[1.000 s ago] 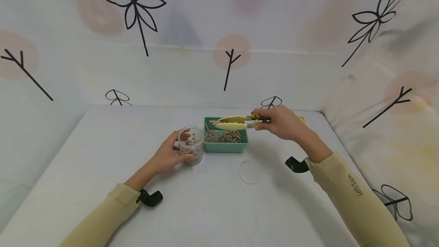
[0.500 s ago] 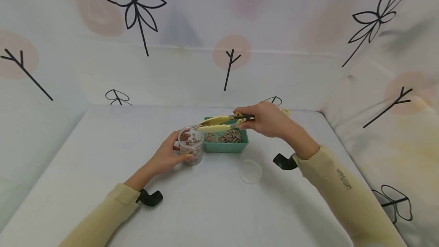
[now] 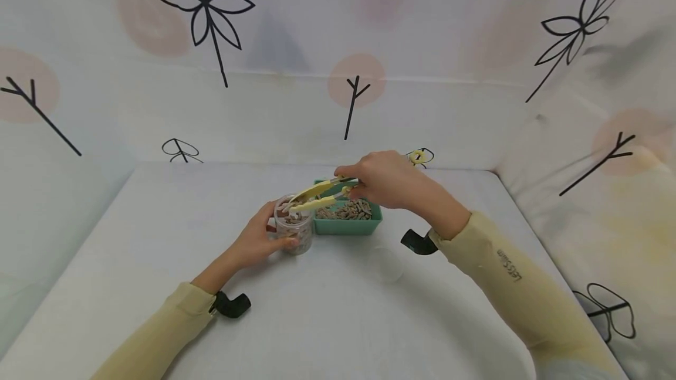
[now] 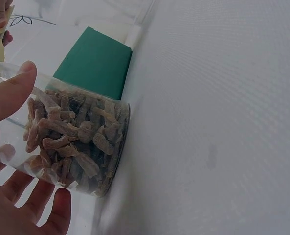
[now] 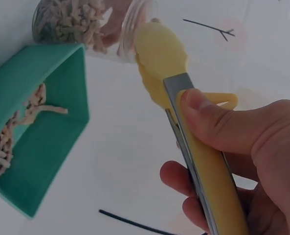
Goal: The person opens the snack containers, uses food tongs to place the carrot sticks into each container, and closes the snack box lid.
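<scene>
Clear jar (image 3: 302, 233) with yellow tongs (image 5: 206, 166)

The jar is stood on the desk (image 3: 317, 321), its lower part filled with greyish-brown, stick-like pieces (image 4: 81, 137). It is gripped from the side by the left hand (image 3: 259, 239), thumb and fingers curved around the wall. The tongs are held between thumb and fingers of the right hand (image 3: 388, 179), tips at the jar's mouth. Similar pieces are contained in a green box (image 3: 348, 227) just beside.

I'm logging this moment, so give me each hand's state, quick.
Left hand: holding the clear jar, thumb and fingers around its side.
Right hand: holding the yellow tongs, their tips at the jar's mouth.
</scene>
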Available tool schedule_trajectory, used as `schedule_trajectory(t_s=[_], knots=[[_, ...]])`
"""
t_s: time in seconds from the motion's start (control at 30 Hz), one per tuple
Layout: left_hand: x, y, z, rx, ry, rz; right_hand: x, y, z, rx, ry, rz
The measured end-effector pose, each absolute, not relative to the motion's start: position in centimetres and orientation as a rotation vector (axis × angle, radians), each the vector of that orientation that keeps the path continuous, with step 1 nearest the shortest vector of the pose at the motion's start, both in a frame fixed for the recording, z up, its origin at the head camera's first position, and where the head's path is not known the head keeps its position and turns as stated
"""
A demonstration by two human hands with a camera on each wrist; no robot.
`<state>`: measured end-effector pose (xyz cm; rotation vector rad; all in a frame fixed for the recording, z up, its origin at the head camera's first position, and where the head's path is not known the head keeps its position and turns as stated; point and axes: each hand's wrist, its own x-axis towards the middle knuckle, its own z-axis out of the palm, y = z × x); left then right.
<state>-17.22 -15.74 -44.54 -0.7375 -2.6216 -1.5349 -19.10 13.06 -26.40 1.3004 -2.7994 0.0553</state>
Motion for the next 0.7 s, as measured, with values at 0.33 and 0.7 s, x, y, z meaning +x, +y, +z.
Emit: schedule_trajectory(t_s=[0.33,0.7], knots=[[-17.2,-15.7,-44.5,-0.74,-2.641,-1.505,-18.7,11.7,-26.4,1.348,-2.735,-0.046],[-17.3,-15.9,-44.6,-0.768,-2.619,-1.508,-18.9,12.4,-26.3,1.286,-2.839,0.008]])
